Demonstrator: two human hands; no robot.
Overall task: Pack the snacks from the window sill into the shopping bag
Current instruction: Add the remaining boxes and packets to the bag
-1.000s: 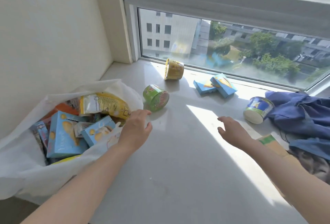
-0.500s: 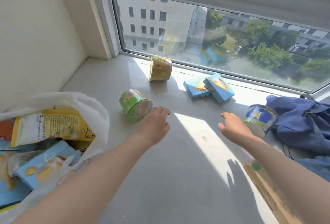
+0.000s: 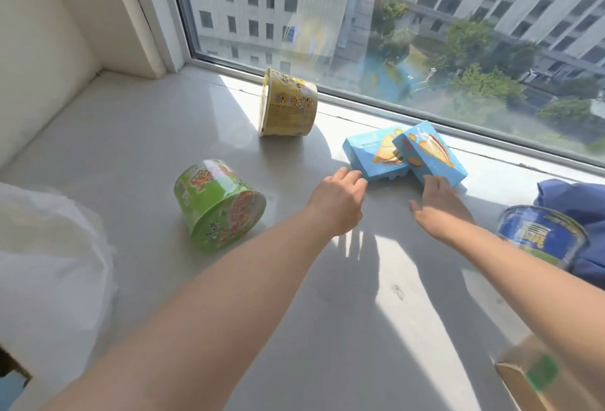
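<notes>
The left hand [image 3: 337,204], fingers loosely bent and holding nothing, has its fingertips at the near corner of one flat light-blue cardboard biscuit box [image 3: 373,156]; the right hand [image 3: 438,207], fingers straight and equally empty, lies at the near end of a second light-blue box [image 3: 432,155]. That second box leans across the first, its long axis running from the glass towards the near right, both on the pale window sill [image 3: 131,135]. The white plastic shopping bag [image 3: 49,263] sits well apart at the left.

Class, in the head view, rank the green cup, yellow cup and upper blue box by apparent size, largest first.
1. green cup, though nearest the camera.
2. yellow cup and upper blue box: too alike to rank.
</notes>
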